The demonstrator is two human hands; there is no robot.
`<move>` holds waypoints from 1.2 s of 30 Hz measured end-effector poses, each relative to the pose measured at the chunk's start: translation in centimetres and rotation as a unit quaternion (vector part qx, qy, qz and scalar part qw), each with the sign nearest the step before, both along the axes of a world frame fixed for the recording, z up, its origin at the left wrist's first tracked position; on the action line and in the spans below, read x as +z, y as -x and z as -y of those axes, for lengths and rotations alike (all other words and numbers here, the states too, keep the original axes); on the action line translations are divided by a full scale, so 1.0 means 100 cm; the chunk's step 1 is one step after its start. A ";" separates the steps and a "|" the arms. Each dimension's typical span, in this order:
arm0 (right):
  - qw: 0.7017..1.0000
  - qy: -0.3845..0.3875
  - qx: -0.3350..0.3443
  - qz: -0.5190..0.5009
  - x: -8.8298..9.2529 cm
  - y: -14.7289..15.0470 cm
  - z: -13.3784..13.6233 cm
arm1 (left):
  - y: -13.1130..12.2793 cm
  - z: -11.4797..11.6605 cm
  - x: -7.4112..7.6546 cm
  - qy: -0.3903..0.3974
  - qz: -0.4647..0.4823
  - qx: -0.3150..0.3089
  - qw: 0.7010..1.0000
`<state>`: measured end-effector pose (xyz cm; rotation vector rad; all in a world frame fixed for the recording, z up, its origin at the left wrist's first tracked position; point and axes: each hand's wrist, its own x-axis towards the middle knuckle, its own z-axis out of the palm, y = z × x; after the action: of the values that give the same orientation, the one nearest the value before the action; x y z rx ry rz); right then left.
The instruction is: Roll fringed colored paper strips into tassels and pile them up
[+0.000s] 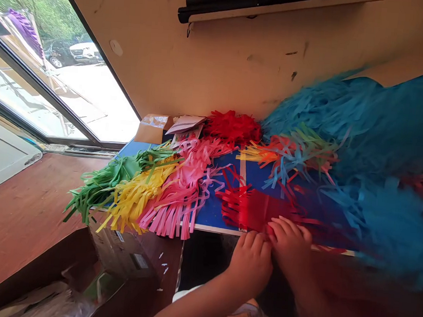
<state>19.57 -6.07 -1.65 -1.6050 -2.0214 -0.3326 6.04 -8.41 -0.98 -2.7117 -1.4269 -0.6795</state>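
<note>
Okay: the right hand (288, 247) lies curled, its fingertips (275, 227) on the lower edge of a red fringed paper sheet (256, 210). The left hand (250, 264) sits just beside it, fingers bent, with their tips near the rim of a flat blue board (214, 212). Neither hand is spread open, but I cannot tell whether either is pinching the paper: the fingers hide the contact, and the right hand is slightly blurred.

The red sheet lies on the board directly above both hands, touching the right fingertips, with its thin cut strips fanning outward. My read on handling: a light pinch on the solid band, clear of the strips, seems safest, since strips this narrow probably tangle or tear easily.

Farther left along the board lie a green paper fringe (103, 184), a yellow paper fringe (135, 201) and a pink paper fringe (172, 194). A multicoloured paper fringe (288, 159) lies beyond the red sheet. A blurred mass of blue paper fringe (381, 142) fills the right side. A brown cardboard box (78, 275) sits low at left.
</note>
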 end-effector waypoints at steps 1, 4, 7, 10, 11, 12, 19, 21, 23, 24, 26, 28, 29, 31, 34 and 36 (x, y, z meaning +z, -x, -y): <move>1.000 -0.001 0.004 0.000 -0.001 -0.002 0.001 | 0.000 -0.004 0.000 0.012 -0.010 -0.012 1.000; 1.000 -0.022 0.004 -0.009 -0.003 -0.007 0.003 | 0.005 -0.020 0.002 0.047 -0.042 -0.046 0.997; 0.999 -0.048 0.002 -0.013 -0.004 -0.011 0.001 | 0.013 -0.037 0.005 0.083 -0.065 -0.035 0.994; 0.999 -0.044 0.022 -0.019 -0.008 -0.011 -0.001 | 0.027 -0.059 0.010 0.103 -0.080 0.010 0.991; 0.999 -0.040 0.030 -0.020 -0.009 -0.010 -0.001 | 0.035 -0.068 0.012 0.092 -0.077 0.027 0.992; 0.998 -0.037 0.036 -0.021 -0.010 -0.009 -0.001 | 0.046 -0.077 0.014 0.072 -0.069 0.056 0.993; 0.997 -0.031 0.041 -0.053 -0.014 -0.006 -0.002 | 0.164 -0.111 0.049 0.040 -0.007 0.280 0.959; 0.997 -0.031 0.038 -0.064 -0.015 -0.006 -0.002 | 0.170 -0.103 0.063 -0.025 0.052 0.316 0.947; 0.996 -0.031 0.033 -0.073 -0.015 -0.005 -0.002 | 0.148 -0.087 0.070 -0.100 0.066 0.262 0.958; 0.996 -0.029 0.031 -0.075 -0.014 -0.005 -0.002 | 0.128 -0.078 0.069 -0.106 0.047 0.181 0.977; 0.997 -0.024 0.028 -0.072 -0.013 -0.005 -0.002 | 0.081 -0.062 0.060 -0.042 -0.032 -0.015 0.998; 0.998 -0.017 0.029 -0.060 -0.012 -0.004 -0.001 | 0.039 -0.056 0.044 -0.014 -0.083 -0.128 0.988; 0.998 -0.013 0.031 -0.053 -0.011 -0.004 -0.001 | 0.024 -0.056 0.035 -0.003 -0.097 -0.130 0.987; 0.998 -0.005 0.040 -0.039 -0.010 -0.005 -0.001 | 0.012 -0.064 0.022 0.025 -0.131 -0.119 0.984; 0.999 0.013 0.031 0.003 -0.010 -0.018 0.002 | 0.020 -0.076 0.015 0.045 -0.153 -0.122 0.980; 0.999 0.023 -0.012 0.039 -0.012 -0.040 0.009 | 0.029 -0.079 0.016 0.050 -0.156 -0.120 0.979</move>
<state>23.59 -6.92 -2.90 -1.6685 -2.0850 -0.3655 3.16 -0.51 0.63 -2.9293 -1.1021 -0.1720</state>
